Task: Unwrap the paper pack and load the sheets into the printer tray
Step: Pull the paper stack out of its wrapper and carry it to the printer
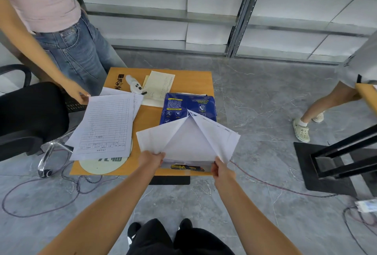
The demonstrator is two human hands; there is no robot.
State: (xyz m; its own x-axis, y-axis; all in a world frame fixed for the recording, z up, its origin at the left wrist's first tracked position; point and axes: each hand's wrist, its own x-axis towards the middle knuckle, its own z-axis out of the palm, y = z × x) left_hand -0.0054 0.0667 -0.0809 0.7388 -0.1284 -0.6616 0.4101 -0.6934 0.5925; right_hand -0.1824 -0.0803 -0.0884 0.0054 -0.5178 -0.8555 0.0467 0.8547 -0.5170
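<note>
A blue paper pack (183,108) lies on a small orange table (189,79), its near end torn open. Two white wrapper flaps spread apart from the middle seam, baring the white sheets (187,142) inside. My left hand (152,160) pinches the left flap (155,138) at its near corner. My right hand (221,170) grips the right flap (218,132) near the pack's front edge. No printer or tray is in view.
A person in jeans stands at the table's left, holding a lined form (104,126). A white handheld device (134,85), a notepad (159,87) and a round disc (102,165) lie on the table. An office chair (30,116), floor cables (51,193) and another person's legs (318,108) surround it.
</note>
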